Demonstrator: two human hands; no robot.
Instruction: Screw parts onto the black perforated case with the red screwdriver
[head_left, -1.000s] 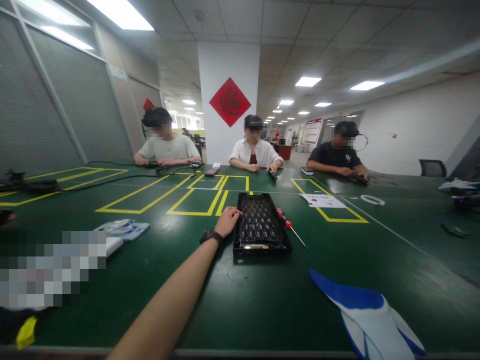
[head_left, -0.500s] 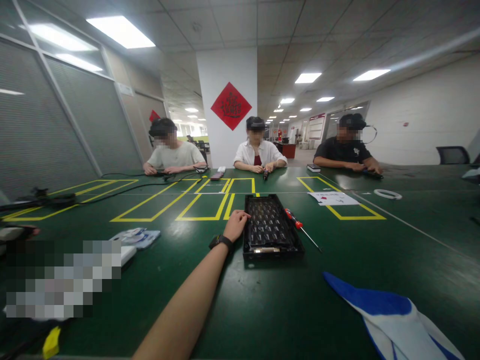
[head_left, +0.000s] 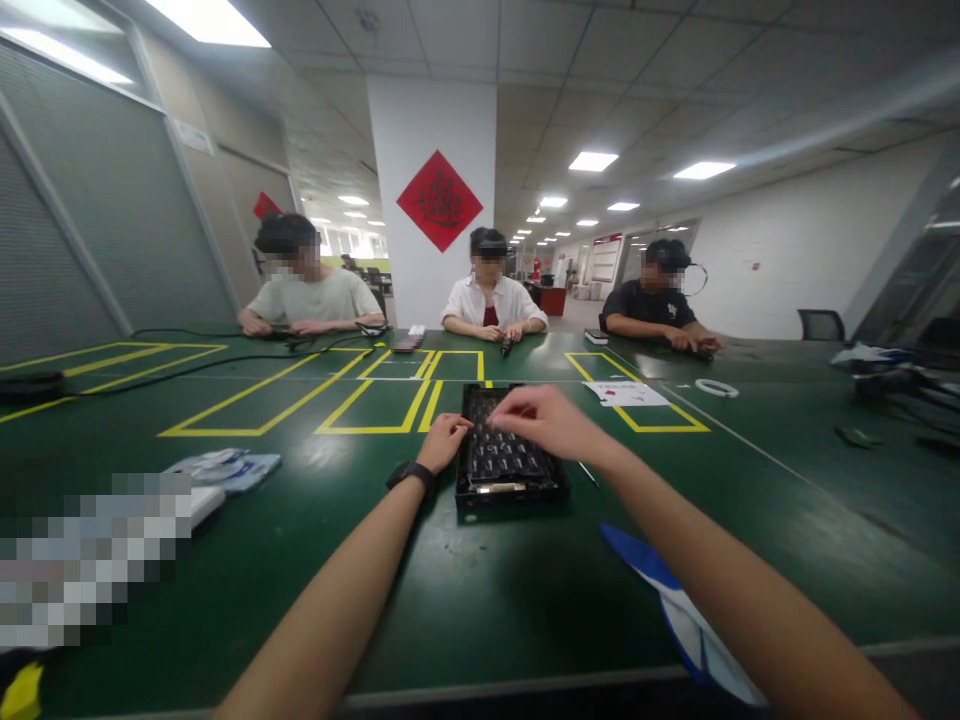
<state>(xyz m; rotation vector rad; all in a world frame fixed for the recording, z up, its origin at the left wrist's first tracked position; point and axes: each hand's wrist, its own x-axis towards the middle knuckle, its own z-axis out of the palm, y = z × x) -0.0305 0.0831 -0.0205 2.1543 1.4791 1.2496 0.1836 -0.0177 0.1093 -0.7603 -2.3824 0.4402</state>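
A black bit case (head_left: 513,494) lies on the green table, with rows of small metal bits inside and a silver-and-gold rod along its near end. My left hand (head_left: 444,440), wearing a black wristband, grips the left rim of the case with bent fingers. Over the far half of the case hovers my right hand (head_left: 551,418), thumb and fingers pinched together. Whatever is in that pinch is too small to make out. Just right of the case, a screwdriver's shaft (head_left: 589,475) shows; my right hand and forearm hide its handle.
A blue and white glove (head_left: 675,590) lies under my right forearm. Packets (head_left: 225,468) and a blurred-out white item are at left. Yellow tape (head_left: 367,405) marks the table; a paper sheet (head_left: 626,393) and white ring (head_left: 716,388) lie beyond. Three people sit opposite.
My right hand has come into view from the right and reached over the bit case, covering the screwdriver's red handle. My left hand stays at the rim. The view has turned slightly right.
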